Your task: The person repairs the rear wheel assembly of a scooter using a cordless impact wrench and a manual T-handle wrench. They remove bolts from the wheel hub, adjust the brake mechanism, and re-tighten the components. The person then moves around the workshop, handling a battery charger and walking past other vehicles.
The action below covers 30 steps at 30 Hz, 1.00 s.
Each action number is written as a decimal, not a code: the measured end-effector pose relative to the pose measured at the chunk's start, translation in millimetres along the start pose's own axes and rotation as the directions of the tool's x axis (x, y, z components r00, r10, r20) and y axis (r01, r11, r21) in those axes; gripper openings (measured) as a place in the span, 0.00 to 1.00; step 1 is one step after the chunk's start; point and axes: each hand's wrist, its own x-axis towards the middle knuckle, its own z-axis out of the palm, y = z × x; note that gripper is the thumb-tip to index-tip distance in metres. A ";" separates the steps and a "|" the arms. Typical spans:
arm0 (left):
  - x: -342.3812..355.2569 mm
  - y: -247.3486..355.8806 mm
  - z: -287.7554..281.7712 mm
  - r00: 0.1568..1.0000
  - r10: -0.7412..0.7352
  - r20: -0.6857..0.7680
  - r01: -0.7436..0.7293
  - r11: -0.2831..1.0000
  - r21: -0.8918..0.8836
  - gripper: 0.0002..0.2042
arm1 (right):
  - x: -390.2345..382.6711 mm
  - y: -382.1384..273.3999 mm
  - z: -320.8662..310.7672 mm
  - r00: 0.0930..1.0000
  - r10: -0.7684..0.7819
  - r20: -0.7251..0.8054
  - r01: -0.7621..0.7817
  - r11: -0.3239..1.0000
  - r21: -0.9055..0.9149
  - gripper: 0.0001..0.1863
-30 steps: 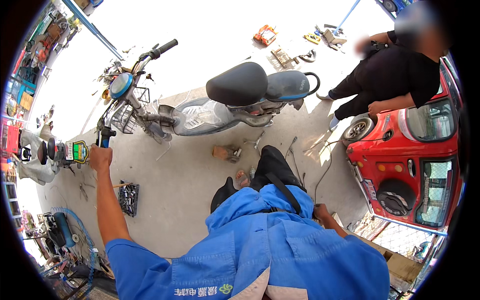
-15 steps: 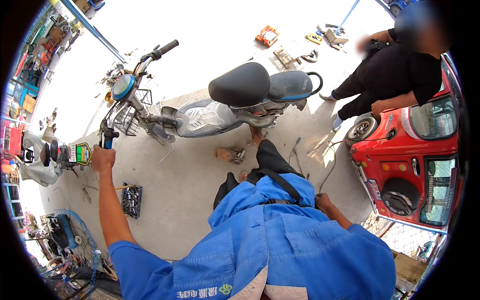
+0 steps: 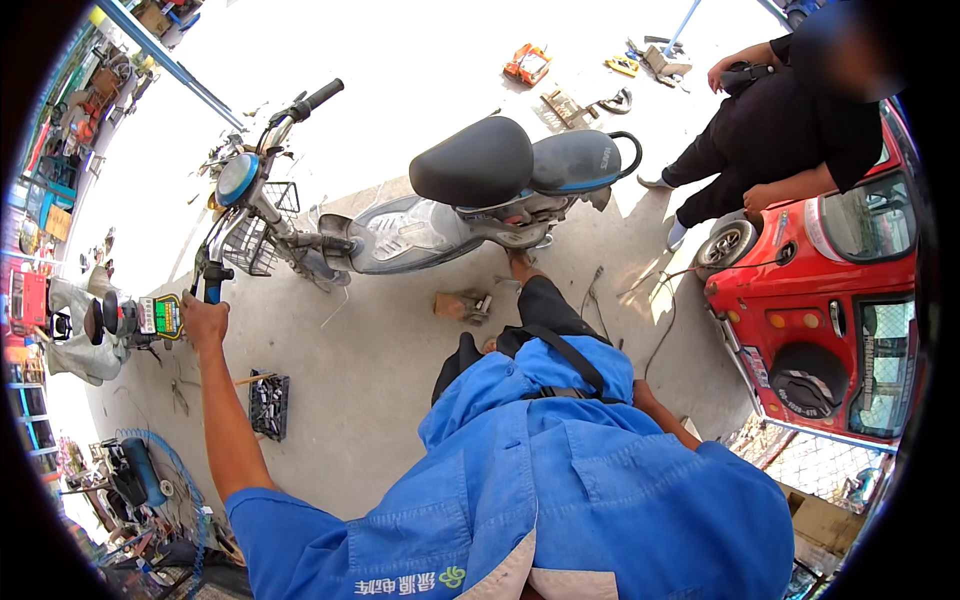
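My left hand [image 3: 204, 321] is closed on a blue-and-black handlebar grip [image 3: 212, 287] of a grey electric scooter [image 3: 405, 237], which has a black seat [image 3: 470, 160], a front basket [image 3: 250, 245] and a round blue-rimmed lamp [image 3: 237, 178]. My right hand [image 3: 642, 398] is down beside my hip, its fingers mostly hidden. My bare foot [image 3: 521, 268] reaches under the scooter's rear part. Near it on the concrete lies a brown block with metal pieces [image 3: 460, 305].
A person in black [image 3: 775, 130] stands at the right beside a small red vehicle [image 3: 800, 320]. Cables [image 3: 600, 310] cross the floor. A crate of tools [image 3: 268, 405], another scooter [image 3: 120, 320] and a compressor [image 3: 140, 475] are at left. Parts [image 3: 570, 105] lie beyond the seat.
My right leg has stretched forward, putting the foot under the scooter. My left hand stays at the grip. The person in black has shifted slightly.
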 end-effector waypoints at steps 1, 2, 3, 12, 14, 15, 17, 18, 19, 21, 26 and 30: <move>-2.1 -1.0 -2.6 1.000 -0.005 0.003 0.005 1.000 0.013 0.38 | -18.7 -16.3 0.5 0.997 -0.055 -0.055 0.041 0.973 -0.226 0.12; -2.3 0.8 -2.4 1.000 -0.005 0.009 0.005 1.000 0.017 0.38 | -29.8 -22.6 -2.3 0.994 -0.097 -0.042 0.082 0.957 -0.278 0.11; -2.3 1.9 -2.4 1.000 -0.006 0.012 0.005 1.000 0.021 0.38 | -37.7 -27.3 -4.1 0.990 -0.140 -0.026 0.124 0.937 -0.327 0.11; -0.1 -4.1 5.7 1.000 0.010 -0.002 -0.010 1.000 -0.008 0.39 | -55.7 -40.7 -10.9 0.999 0.046 0.005 -0.046 0.995 0.084 0.12; -0.1 -3.2 4.9 1.000 0.002 -0.001 -0.002 1.000 -0.013 0.39 | -56.4 -45.7 -8.4 1.000 0.026 0.000 -0.026 0.999 0.031 0.12; -0.4 -2.6 3.8 1.000 -0.001 -0.001 0.001 1.000 -0.016 0.39 | -57.3 -49.9 -7.2 1.000 0.006 0.003 -0.006 1.000 -0.018 0.12; -2.4 2.7 -0.3 1.000 -0.010 0.022 0.010 1.000 0.000 0.39 | -53.2 -45.6 -4.4 1.000 0.018 0.014 -0.018 0.999 0.045 0.11; -2.2 6.3 -2.8 0.999 -0.013 0.033 0.012 1.000 0.007 0.39 | -45.3 -37.5 -1.1 0.999 0.047 0.024 -0.050 0.987 0.155 0.11; -2.8 8.3 -4.5 0.999 -0.011 0.037 0.011 1.000 0.004 0.39 | -39.7 -31.0 0.3 0.996 0.075 0.038 -0.082 0.961 0.264 0.11; -5.2 8.3 -8.3 0.999 -0.011 0.041 0.011 1.000 0.003 0.39 | -44.7 -44.1 5.1 0.994 0.107 0.023 -0.109 0.950 0.293 0.11; -2.6 4.3 -4.5 1.000 -0.002 0.027 0.002 1.000 0.006 0.40 | -27.1 -18.7 4.5 0.996 0.040 0.075 -0.056 0.972 0.228 0.13; -3.8 -1.4 -2.9 0.999 -0.006 0.031 0.007 1.000 -0.011 0.40 | -70.7 -71.9 -3.1 0.997 -0.061 0.043 0.071 0.962 -0.263 0.13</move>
